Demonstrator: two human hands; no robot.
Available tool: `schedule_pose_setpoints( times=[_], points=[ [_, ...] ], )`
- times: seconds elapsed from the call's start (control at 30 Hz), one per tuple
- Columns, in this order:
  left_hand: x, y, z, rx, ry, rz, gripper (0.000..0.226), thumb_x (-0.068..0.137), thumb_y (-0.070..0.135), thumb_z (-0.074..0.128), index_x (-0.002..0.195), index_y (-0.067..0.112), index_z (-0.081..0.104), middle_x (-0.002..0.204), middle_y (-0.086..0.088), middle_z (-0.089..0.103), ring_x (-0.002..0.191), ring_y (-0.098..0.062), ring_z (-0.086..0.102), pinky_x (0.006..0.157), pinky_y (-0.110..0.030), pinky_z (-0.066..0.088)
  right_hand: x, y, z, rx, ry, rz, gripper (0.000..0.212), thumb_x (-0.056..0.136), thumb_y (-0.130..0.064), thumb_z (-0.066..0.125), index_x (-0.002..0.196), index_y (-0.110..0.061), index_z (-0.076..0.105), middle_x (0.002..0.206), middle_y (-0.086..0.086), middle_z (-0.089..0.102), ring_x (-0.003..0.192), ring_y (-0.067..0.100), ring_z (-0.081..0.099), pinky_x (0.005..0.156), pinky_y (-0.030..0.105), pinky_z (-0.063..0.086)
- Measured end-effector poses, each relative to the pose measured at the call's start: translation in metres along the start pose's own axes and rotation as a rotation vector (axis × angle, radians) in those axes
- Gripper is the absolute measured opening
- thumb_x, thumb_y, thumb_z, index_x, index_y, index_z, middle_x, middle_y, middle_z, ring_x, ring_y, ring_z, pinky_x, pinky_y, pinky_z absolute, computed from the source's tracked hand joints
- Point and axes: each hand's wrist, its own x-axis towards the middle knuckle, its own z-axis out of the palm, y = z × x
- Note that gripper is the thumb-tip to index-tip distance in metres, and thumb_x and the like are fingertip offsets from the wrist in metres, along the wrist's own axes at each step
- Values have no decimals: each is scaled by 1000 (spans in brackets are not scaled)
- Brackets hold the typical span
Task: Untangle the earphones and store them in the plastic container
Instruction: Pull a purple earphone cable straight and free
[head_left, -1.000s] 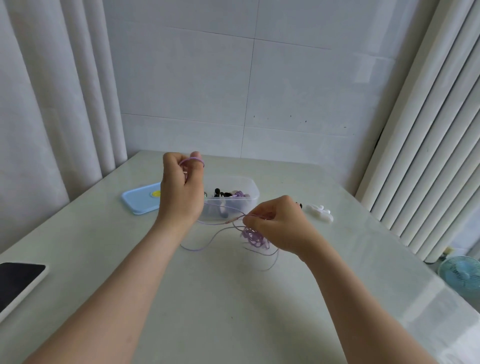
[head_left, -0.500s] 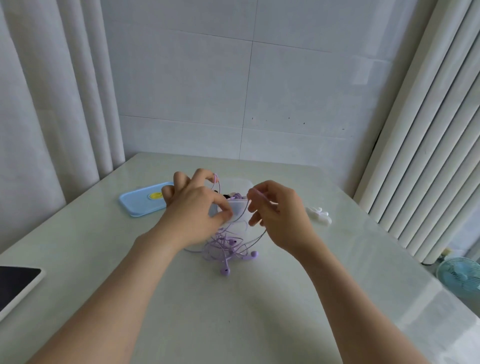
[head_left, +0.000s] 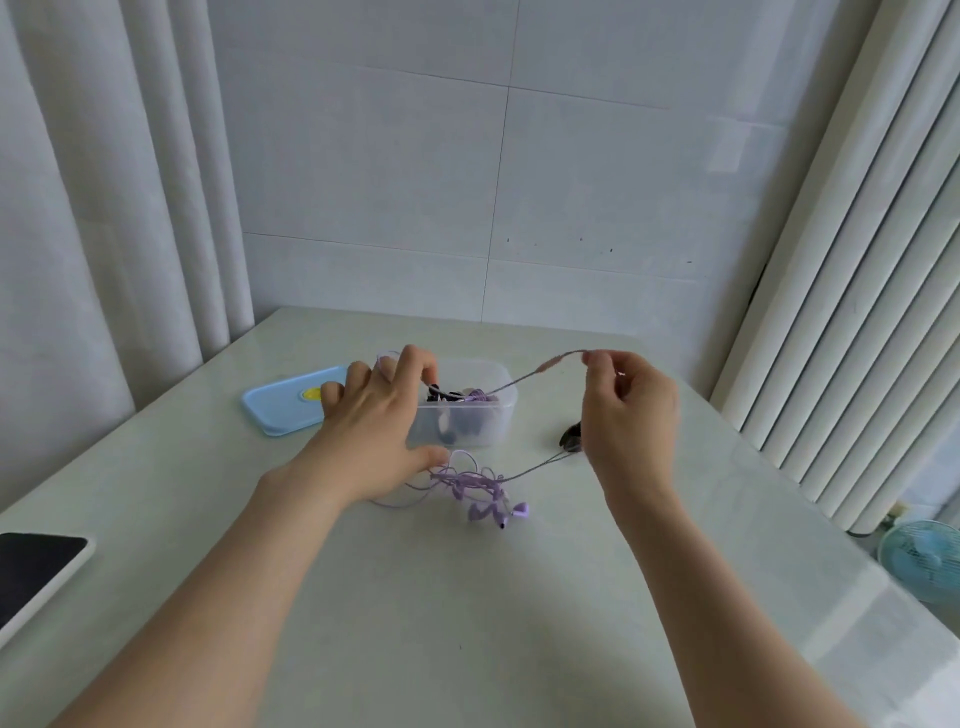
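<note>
Purple earphones (head_left: 475, 488) lie in a tangle on the table just in front of the clear plastic container (head_left: 488, 415), which holds other dark and purple earphones. My right hand (head_left: 626, 410) pinches a stretch of the purple cord and holds it raised to the right of the container. The cord runs from there towards my left hand (head_left: 379, 415), which hovers over the container's left side with cord looped on its fingers. More cord drops from my right hand down to the tangle.
A light blue lid (head_left: 291, 402) lies left of the container. A small dark object (head_left: 571, 439) sits behind my right hand. A dark-screened tablet (head_left: 31, 571) is at the table's left edge. Curtains flank the table; a small fan (head_left: 924, 556) stands lower right.
My hands have spread apart. The right hand moved right and up, drawing the cord out; the left hand opened somewhat over the container. The tangle settled on the table.
</note>
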Motion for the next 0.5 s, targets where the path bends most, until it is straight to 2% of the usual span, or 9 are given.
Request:
schedule_pose_setpoints(
  times=[0.07,0.1,0.2,0.27,0.3,0.33,0.4,0.47,0.5],
  points=[
    [-1,2,-1,-137,-17,10,75,76,52,86,113,38,23,121,6,40,109,-23,41,84,-41,33,-2,3,0,-297,6,-64,23,100,-25,47,112,-30,67,59,-9,63,71,22,61,69,38,50],
    [-1,2,-2,-163,-33,27,73,75,50,88,110,38,25,120,7,40,108,-22,42,84,-40,33,-4,3,0,-420,-21,-80,24,99,-24,47,113,-31,64,69,-8,67,77,25,61,71,39,50],
    [-2,3,-6,-106,-86,81,47,75,43,90,89,34,46,115,15,43,108,-17,42,86,-40,34,-11,-2,0,-683,-139,-100,14,92,-19,52,101,-20,63,93,1,65,76,29,52,66,34,40],
    [-2,4,-7,-36,-124,90,35,76,32,89,69,31,55,116,20,48,110,-15,42,90,-41,34,-14,-4,-3,-821,-216,-90,8,89,-16,53,84,-11,57,86,5,58,68,29,48,64,34,38],
    [-2,4,-7,-12,-147,80,31,77,25,86,65,31,58,116,21,50,112,-15,42,91,-42,34,-16,-4,-4,-879,-264,-70,13,88,-15,52,76,-11,49,80,5,53,68,27,48,65,34,38],
    [-2,5,-7,4,-162,66,27,79,18,82,65,30,62,117,22,52,113,-15,42,93,-43,33,-19,-4,-5,-947,-321,-55,19,88,-14,52,72,-13,42,77,5,49,75,27,51,68,34,37],
    [-1,6,-9,28,-167,46,26,84,13,74,69,35,70,117,23,54,114,-14,41,94,-43,32,-24,-4,-4,-1081,-386,-79,26,87,-17,56,70,-16,36,85,5,47,98,33,51,78,36,33],
    [0,8,-11,44,-178,42,33,89,15,66,72,43,73,115,24,56,111,-13,40,93,-42,32,-26,-3,1,-1116,-382,-160,25,86,-19,58,70,-16,39,94,7,43,99,33,42,82,37,32],
    [0,9,-13,49,-193,34,34,89,16,63,73,44,73,113,23,58,110,-14,40,92,-42,31,-26,-3,5,-1058,-371,-219,18,86,-19,57,73,-15,47,95,6,43,97,32,41,82,38,35]
  ],
)
